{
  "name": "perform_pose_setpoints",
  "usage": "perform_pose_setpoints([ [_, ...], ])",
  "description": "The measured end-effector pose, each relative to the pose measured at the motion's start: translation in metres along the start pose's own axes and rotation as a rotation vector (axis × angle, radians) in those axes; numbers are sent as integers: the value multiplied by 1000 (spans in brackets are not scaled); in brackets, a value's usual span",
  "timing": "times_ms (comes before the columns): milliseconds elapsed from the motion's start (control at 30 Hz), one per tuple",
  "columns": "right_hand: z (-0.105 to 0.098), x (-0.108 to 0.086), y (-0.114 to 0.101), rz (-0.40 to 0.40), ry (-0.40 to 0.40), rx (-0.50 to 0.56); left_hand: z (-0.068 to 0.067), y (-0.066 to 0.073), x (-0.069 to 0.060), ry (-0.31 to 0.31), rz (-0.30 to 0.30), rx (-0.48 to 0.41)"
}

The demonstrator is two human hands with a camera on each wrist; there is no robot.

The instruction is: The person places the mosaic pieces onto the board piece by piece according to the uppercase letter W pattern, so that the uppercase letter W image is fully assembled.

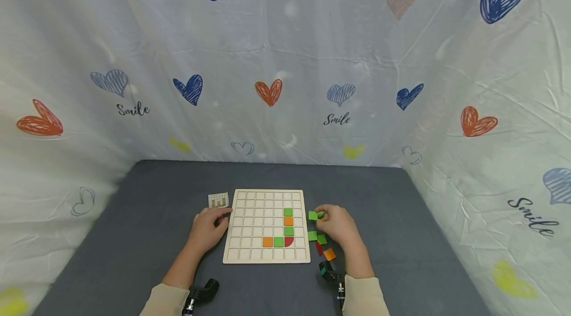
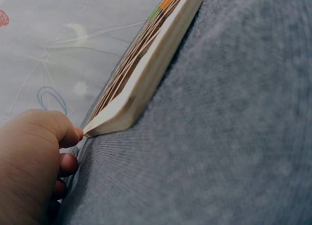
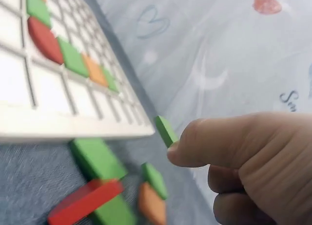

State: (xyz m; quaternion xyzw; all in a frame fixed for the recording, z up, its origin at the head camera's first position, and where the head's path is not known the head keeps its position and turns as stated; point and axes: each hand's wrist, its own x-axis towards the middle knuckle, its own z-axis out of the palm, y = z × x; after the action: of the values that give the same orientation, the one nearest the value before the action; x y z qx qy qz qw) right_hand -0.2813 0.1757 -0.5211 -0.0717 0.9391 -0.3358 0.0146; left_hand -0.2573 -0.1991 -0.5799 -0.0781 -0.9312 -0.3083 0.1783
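Note:
A pale wooden grid board (image 1: 266,259) lies mid-table, with a column of green and orange tiles over a red round-cornered tile (image 1: 289,241) and a short row to its left. My left hand (image 1: 206,230) rests at the board's left edge, a fingertip touching it with the fingers loosely bent. Between thumb and finger, my right hand (image 1: 337,224) pinches a small green tile (image 3: 166,131) just off the board's right edge. Near that hand, loose pieces lie on the cloth: green tiles (image 1: 312,236), an orange tile (image 1: 329,254) and a red piece (image 1: 318,248).
Beyond the left hand is a small card (image 1: 218,200) printed with a grid pattern. Dark grey cloth covers the table (image 1: 366,182). A pale curtain (image 1: 303,58) with printed hearts hangs behind and at the sides. Each wrist wears a black camera mount (image 1: 205,290).

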Motion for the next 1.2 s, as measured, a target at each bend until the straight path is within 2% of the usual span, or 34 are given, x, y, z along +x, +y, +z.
perform_pose_setpoints([
  [200, -9, -5, -18, -39, 53, 8, 0, 0, 0, 5, 9, 4],
  [367, -12, -11, -38, -68, 66, 24, -1, 0, 0, 6, 13, 4],
  [500, -9, -14, -51, -121, 63, 13, -1, 0, -1, 23, 22, 7],
  [667, 2, -17, -65, -201, 38, -20, -1, 1, -1, 60, 42, 14],
  [933, 26, -21, -79, -300, -10, -48, -3, 3, -1, 42, 37, 6],
  [1200, 54, -20, -81, -307, -59, -76, 0, 2, 0, 51, 45, 8],
])
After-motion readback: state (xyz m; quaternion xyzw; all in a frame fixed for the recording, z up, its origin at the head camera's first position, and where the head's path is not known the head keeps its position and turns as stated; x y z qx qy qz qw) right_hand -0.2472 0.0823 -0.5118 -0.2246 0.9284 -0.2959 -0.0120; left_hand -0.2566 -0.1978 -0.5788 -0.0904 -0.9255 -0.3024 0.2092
